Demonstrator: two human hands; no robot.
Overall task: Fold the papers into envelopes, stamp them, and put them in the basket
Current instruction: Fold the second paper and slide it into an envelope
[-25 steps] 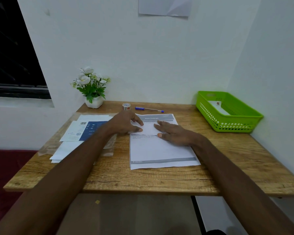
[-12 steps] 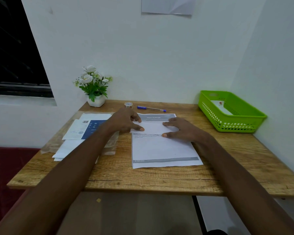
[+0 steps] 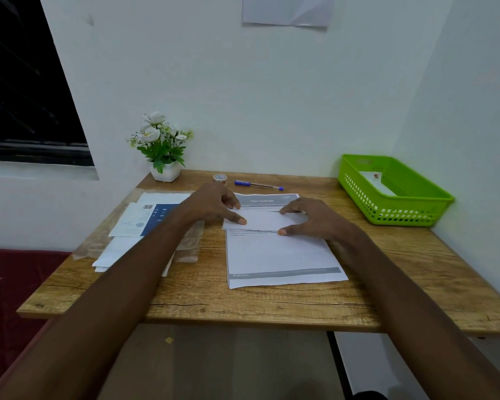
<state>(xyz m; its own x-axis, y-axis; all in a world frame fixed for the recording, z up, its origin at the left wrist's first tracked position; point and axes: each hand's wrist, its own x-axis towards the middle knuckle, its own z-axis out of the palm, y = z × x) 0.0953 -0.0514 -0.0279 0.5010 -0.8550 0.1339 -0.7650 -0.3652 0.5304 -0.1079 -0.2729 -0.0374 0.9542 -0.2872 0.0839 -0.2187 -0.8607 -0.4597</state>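
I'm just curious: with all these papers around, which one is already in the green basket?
The small white folded paper with a reddish stamp, lying inside the green basket; the other sheets lie on the wooden table.

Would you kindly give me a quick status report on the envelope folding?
Both hands on the sheet: left hand, right hand, fingers pressing a folded flap flat. Printed sheet mid-fold, unstamped. Green basket holds one finished envelope. Nothing blocking.

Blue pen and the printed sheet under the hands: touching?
Apart. The head view shows a strip of bare wooden table between the blue pen and the far edge of the printed sheet.
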